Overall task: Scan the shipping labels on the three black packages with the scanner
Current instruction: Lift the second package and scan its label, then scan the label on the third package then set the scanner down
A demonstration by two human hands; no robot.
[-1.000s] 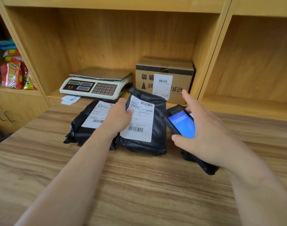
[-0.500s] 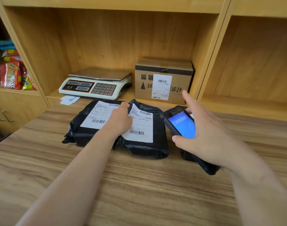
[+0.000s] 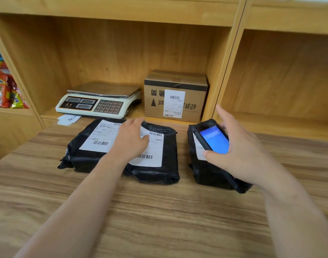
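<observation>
Three black packages with white shipping labels lie in a row on the wooden table. The left package (image 3: 79, 155) and the middle package (image 3: 168, 164) touch each other. My left hand (image 3: 129, 142) lies over their seam, thumb pressed on the middle package's label (image 3: 153, 151) and fingers along that package's left edge. The right package (image 3: 207, 174) sits apart, mostly hidden. Just above it, my right hand (image 3: 239, 153) holds the black scanner (image 3: 211, 138), whose blue screen is lit and faces me.
In the shelf behind stand a white weighing scale (image 3: 98, 103) and a labelled cardboard box (image 3: 175, 95). Paper slips (image 3: 68, 119) lie by the scale. Snack packets (image 3: 5, 90) fill the left shelf. The shelf upright (image 3: 224, 81) rises behind the scanner.
The middle package, tilted up by my left hand a second ago, now lies flat on the table. The scanner has barely moved over the right package.
</observation>
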